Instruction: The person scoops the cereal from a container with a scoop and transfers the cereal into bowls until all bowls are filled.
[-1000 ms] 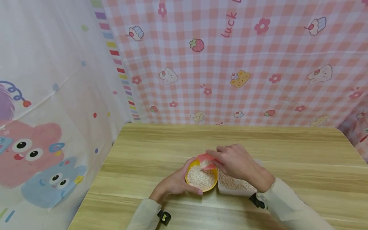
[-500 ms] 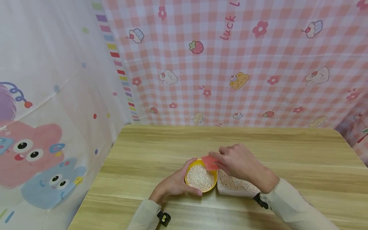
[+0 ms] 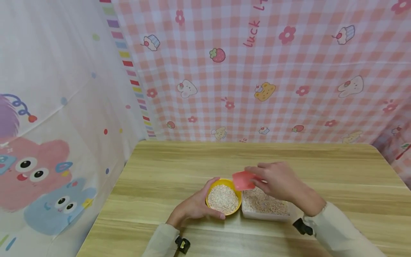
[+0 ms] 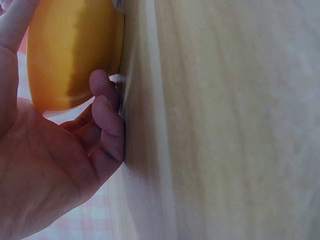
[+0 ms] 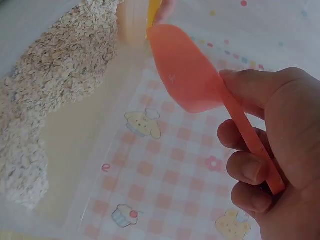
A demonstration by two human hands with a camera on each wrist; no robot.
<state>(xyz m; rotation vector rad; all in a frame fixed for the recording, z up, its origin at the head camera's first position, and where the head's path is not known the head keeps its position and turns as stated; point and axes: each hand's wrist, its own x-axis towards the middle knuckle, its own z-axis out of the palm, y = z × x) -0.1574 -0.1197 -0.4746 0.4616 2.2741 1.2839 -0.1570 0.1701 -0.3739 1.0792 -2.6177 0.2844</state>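
Observation:
My left hand [image 3: 196, 206] holds a yellow bowl [image 3: 227, 182] from its left side, thumb at the near rim and fingers round the far side. Rolled oats [image 3: 223, 198] fill much of the bowl. In the left wrist view, the bowl's outer wall [image 4: 70, 50] curves beside the palm, with some fingertips low by the tabletop. My right hand [image 3: 279, 180] grips a pink scoop [image 3: 243, 181] between the bowl and a clear plastic box [image 3: 266, 216]. The right wrist view shows its handle [image 5: 250, 132] under my thumb and curled fingers; its blade [image 5: 185, 70] carries no visible oats.
More oats [image 5: 75, 55] lie heaped in the box, which stands close against the bowl's right side. Both rest on a wood-grain table [image 3: 179, 157]. A pink checked cloth [image 3: 205, 89] hangs behind it, and a white printed cloth [image 3: 83, 107] at the left.
The right hand has moved right with the scoop, from over the bowl towards the box. Oats that were in the scoop have fallen out. The left hand stays on the bowl.

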